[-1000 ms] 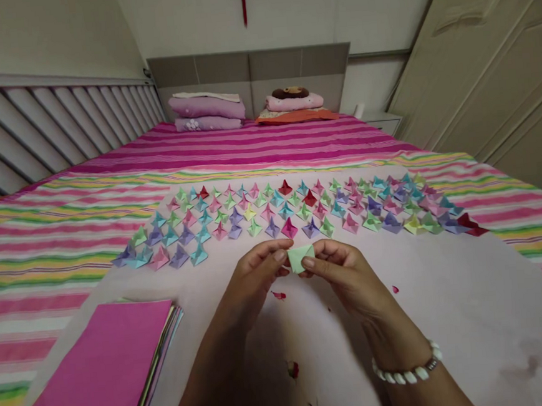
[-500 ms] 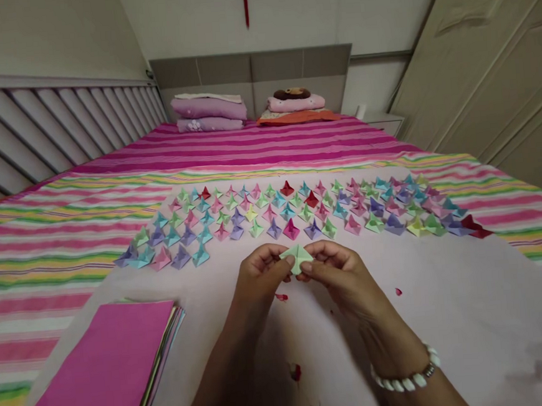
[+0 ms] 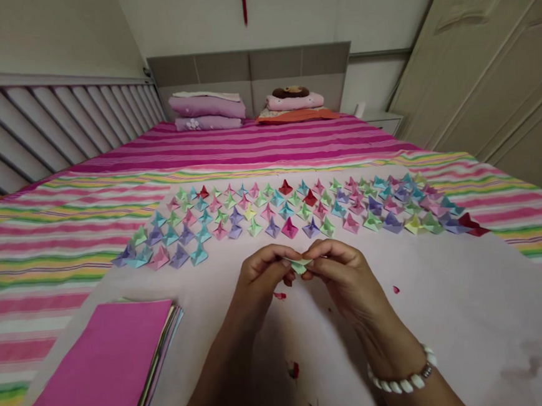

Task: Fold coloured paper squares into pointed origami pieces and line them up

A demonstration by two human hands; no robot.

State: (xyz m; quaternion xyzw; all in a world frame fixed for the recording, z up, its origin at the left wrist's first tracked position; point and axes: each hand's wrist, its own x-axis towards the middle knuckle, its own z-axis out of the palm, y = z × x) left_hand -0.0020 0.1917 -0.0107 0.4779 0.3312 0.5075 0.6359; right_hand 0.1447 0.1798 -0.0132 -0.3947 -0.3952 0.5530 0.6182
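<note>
Between my two hands is a small folded piece of pale green paper (image 3: pixel 299 266), its upper edges pinched and partly hidden by fingers. My left hand (image 3: pixel 266 275) grips its left corner between thumb and fingers. On the opposite corner, my right hand (image 3: pixel 339 269) is closed in the same kind of pinch; a white bead bracelet (image 3: pixel 407 382) circles that wrist. Just beyond my hands stand rows of folded paper boats in many colours, among them a magenta boat (image 3: pixel 290 228) and a purple boat (image 3: pixel 311 228).
A stack of coloured paper with a magenta sheet (image 3: pixel 100 366) on top lies at the left. Small red scraps (image 3: pixel 294 369) are scattered on the pale board (image 3: pixel 453 314). It rests on a striped bedspread (image 3: pixel 18 273). Folded bedding (image 3: pixel 207 111) sits by the headboard.
The green paper was a flat diamond facing me; now its top is drawn open and tilted, showing a narrower shape. My fingers have moved up along its upper edges.
</note>
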